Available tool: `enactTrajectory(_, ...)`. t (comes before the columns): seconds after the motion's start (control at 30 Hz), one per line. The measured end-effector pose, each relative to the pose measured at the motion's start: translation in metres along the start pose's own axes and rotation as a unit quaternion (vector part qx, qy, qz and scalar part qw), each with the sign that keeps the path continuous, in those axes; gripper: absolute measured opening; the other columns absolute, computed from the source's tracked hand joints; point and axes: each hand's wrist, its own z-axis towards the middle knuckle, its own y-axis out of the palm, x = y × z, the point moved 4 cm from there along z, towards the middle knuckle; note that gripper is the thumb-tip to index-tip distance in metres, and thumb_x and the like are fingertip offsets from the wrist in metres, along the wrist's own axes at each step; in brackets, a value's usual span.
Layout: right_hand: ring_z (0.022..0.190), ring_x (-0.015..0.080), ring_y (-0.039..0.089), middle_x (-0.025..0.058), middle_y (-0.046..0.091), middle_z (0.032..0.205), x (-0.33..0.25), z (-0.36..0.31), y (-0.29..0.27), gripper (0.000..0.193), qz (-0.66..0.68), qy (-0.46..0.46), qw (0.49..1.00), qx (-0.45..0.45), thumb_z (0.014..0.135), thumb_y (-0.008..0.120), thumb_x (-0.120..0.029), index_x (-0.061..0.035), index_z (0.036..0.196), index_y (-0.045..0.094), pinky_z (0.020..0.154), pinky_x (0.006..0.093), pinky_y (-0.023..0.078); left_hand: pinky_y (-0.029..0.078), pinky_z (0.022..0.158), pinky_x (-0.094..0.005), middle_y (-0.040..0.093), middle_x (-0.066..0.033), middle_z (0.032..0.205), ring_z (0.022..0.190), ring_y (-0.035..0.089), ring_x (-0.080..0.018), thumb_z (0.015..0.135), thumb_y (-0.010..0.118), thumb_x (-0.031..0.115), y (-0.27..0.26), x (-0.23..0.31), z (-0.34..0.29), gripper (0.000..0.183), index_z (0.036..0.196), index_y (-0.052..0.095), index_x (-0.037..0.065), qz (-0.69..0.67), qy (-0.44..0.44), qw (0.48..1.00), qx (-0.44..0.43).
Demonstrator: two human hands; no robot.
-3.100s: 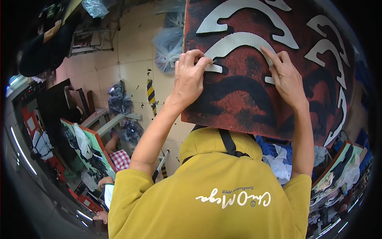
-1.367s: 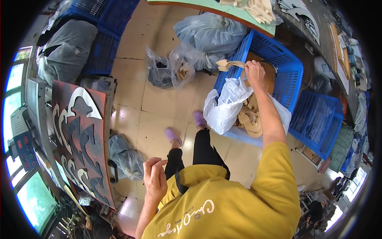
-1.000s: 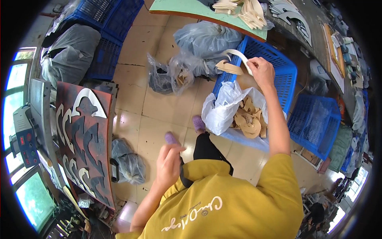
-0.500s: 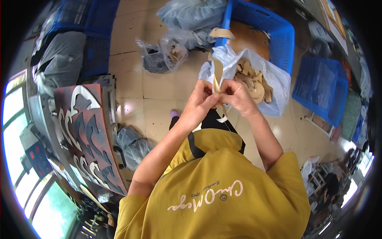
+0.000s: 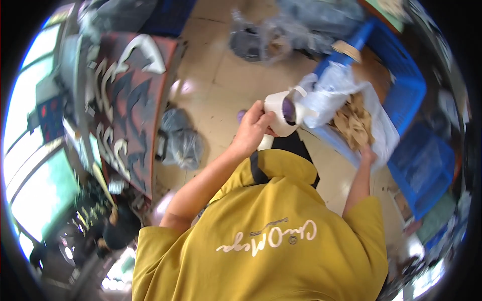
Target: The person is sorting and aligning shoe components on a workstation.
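My left hand [image 5: 254, 128] grips a white curved piece [image 5: 277, 108] by its left side, in front of my body. The piece is bent round, and something purple and dark shows through its opening. My right hand [image 5: 368, 154] is at the near edge of a white plastic bag [image 5: 385, 131]. Tan cut pieces [image 5: 354, 120] lie heaped in that bag, and my right fingers are among or just beside them. The fingers are blurred and partly hidden, so whether they hold a piece does not show.
A blue crate [image 5: 407, 95] stands behind the bag, with a tan band [image 5: 346, 50] on its rim. A second blue crate [image 5: 424, 168] sits at the right. Left of me is a reddish board [image 5: 145, 108] with white and dark curved shapes. A grey plastic bag [image 5: 182, 143] rests beside it.
My hands were together on a strip-like piece; now they are apart. The right hand has moved right to the bag, while the left holds the white curved piece. The view has shifted.
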Motion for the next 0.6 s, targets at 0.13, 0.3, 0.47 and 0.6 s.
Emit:
enactTrajectory(0.13,0.110,0.0342,0.060,0.0210,0.054,0.133,-0.142,-0.172,0.001,0.088,0.115,-0.365,0.913,-0.138,0.071,0.087,-0.028,0.0014,0.142,0.044,0.093,0.0411,0.052,0.058,0.079,-0.0352,0.063,-0.0116,0.113,0.097,0.066,-0.0226,0.101,0.048,0.015,-0.046,0.010,-0.054,0.036,0.134,0.048,0.001,-0.070,0.043,0.986,0.146)
enactTrajectory(0.3,0.129,0.0321,0.048,0.0135,0.051,0.138,-0.220,-0.541,-0.094,0.091,0.125,-0.772,0.441,-0.440,0.062,0.090,-0.017,-0.0038,0.140,0.046,0.104,0.0417,0.041,0.059,0.080,-0.0364,0.063,-0.0133,0.120,0.098,0.067,-0.0239,0.102,0.047,0.015,-0.098,-0.003,-0.103,0.039,0.138,0.046,0.001,-0.271,0.110,0.941,0.172)
enactTrajectory(0.47,0.079,0.0312,0.068,0.0129,0.069,0.091,-0.196,-0.691,-0.088,0.029,0.035,-0.842,0.289,-0.454,0.083,0.066,0.003,-0.0050,0.110,0.066,0.068,0.0387,0.052,0.059,0.073,-0.0354,0.063,-0.0128,0.112,0.087,0.068,-0.0235,0.104,0.045,0.018,-0.168,-0.028,-0.185,0.029,0.129,0.045,0.002,-0.426,0.188,0.867,0.177)
enactTrajectory(0.6,0.064,0.0257,0.069,0.0125,0.067,0.074,-0.167,-0.802,-0.091,0.016,-0.187,-0.778,0.215,-0.559,0.092,0.059,-0.001,-0.0008,0.107,0.066,0.061,0.0352,0.053,0.047,0.093,-0.0393,0.052,-0.0200,0.124,0.115,0.054,-0.0268,0.100,0.049,0.024,-0.246,-0.073,-0.294,0.036,0.129,0.040,0.003,0.124,0.277,0.769,0.562)
